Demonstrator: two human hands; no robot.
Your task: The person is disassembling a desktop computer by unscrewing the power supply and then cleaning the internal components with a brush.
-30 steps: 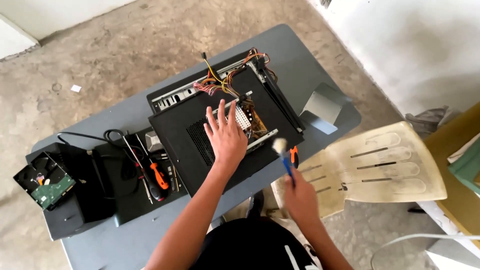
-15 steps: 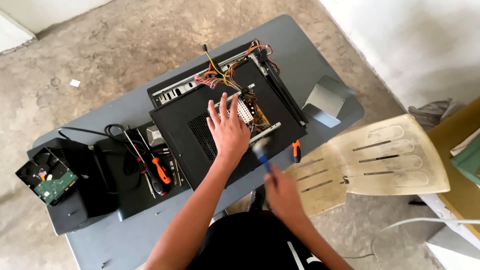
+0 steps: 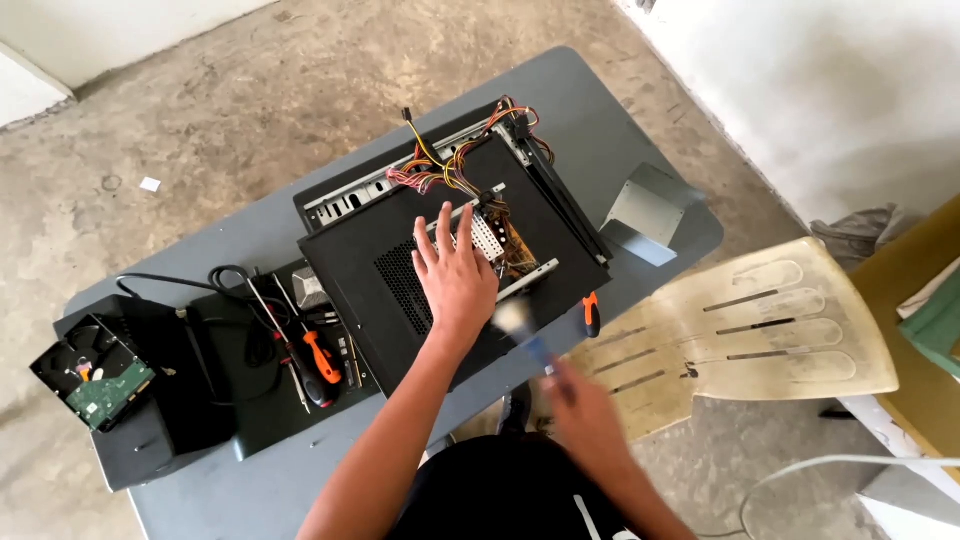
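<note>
Under the spread fingers of the left hand (image 3: 455, 275) lies an opened desktop computer case (image 3: 450, 255), set slantwise on the grey folding table (image 3: 640, 110); the palm rests flat on its black side panel, with the fingertips at the edge of the opening that shows the metal drive cage and the coloured wire bundle (image 3: 450, 165) beyond them. The case looks heavy, stiff sheet metal with sharp cut edges, best held by the frame rails or pressed flat as here; the wiring and boards inside look fragile and should not be pulled.

The right hand (image 3: 585, 420) is closed round the blue handle of a small brush (image 3: 520, 325), whose pale bristles lie just beside the left wrist at the near edge of the case. Motion blur smears this hand and the brush, so the exact grip is hard to make out.

Well left of the fingers lie an orange-handled screwdriver (image 3: 322, 358) and a bare hard drive (image 3: 95, 375). The table's near edge is cut off by the person's body.
</note>
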